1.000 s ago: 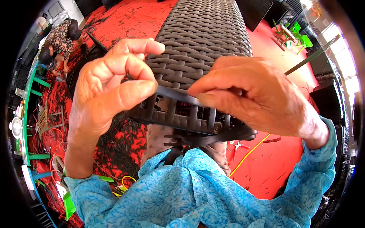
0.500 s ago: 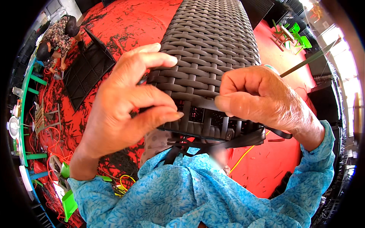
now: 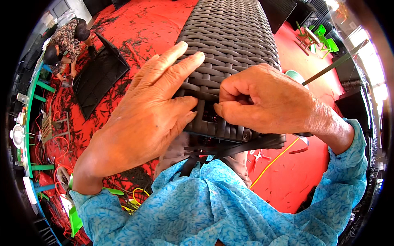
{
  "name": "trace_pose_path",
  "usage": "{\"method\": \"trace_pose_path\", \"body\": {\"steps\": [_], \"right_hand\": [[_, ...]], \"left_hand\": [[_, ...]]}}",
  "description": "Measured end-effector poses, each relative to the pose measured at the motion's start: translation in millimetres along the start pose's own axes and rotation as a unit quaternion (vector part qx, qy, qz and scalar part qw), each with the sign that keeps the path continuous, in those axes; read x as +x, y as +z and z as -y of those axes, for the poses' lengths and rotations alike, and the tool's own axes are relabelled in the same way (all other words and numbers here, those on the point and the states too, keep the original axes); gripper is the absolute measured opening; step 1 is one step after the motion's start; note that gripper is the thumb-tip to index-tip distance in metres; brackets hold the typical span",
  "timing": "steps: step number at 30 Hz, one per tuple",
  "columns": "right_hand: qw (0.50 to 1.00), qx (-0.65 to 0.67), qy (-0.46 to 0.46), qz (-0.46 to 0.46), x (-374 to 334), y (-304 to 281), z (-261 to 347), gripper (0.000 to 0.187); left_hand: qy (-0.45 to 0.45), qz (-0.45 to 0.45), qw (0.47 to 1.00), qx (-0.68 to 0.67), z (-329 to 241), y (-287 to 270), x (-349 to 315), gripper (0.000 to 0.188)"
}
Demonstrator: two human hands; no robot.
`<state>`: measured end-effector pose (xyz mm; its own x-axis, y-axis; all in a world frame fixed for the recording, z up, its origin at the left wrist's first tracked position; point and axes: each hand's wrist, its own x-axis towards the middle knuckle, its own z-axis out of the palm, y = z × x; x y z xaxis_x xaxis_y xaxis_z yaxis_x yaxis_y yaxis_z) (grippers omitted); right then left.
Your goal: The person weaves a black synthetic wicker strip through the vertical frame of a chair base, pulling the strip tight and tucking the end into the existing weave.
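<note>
A long dark brown woven piece of plastic wicker furniture (image 3: 230, 45) extends away from me, its near end unfinished, with gaps between the strips. My left hand (image 3: 160, 94) lies at the left of that end. Its thumb and index finger come together at the weave's edge, while two other fingers stretch over the weave; what sits between the tips is hidden. Close by on the right, my right hand (image 3: 266, 98) is closed, fingers curled and thumb pressed in, on a dark flat strip mostly hidden by the hand. Loose dark strips (image 3: 246, 146) hang in a bundle below the end.
At the far left another person (image 3: 67, 45) bends over a black woven panel (image 3: 100, 74). Dark scraps litter the red floor (image 3: 283, 176), where pliers (image 3: 257, 157) and a yellow cable (image 3: 273, 164) lie. Green chairs (image 3: 328, 44) stand at the far right.
My left hand has moved right onto the weave's edge, its thumb and index finger closing together. My right hand has shifted left, staying closed. The hands are nearer each other.
</note>
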<state>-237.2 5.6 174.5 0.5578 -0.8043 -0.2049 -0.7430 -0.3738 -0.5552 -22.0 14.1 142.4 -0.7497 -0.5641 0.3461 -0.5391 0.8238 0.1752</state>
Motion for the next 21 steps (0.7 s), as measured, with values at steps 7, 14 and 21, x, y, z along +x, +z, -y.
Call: {"method": "trace_pose_path", "body": {"steps": [7, 14, 21], "right_hand": [[0.999, -0.019, -0.042, -0.005, 0.6, -2.4, 1.6, 0.024], [0.984, 0.004, -0.132, -0.121, -6.3, 16.4, -7.7, 0.015], [0.984, -0.014, -0.127, -0.125, -10.9, 14.9, -1.6, 0.017]], "left_hand": [[-0.015, -0.021, 0.998, -0.061, 5.4, 10.7, -3.5, 0.014], [-0.068, -0.109, 0.965, -0.228, 15.4, 21.0, -6.7, 0.009], [-0.065, -0.125, 0.951, -0.277, 18.0, 23.2, -6.4, 0.006]]}}
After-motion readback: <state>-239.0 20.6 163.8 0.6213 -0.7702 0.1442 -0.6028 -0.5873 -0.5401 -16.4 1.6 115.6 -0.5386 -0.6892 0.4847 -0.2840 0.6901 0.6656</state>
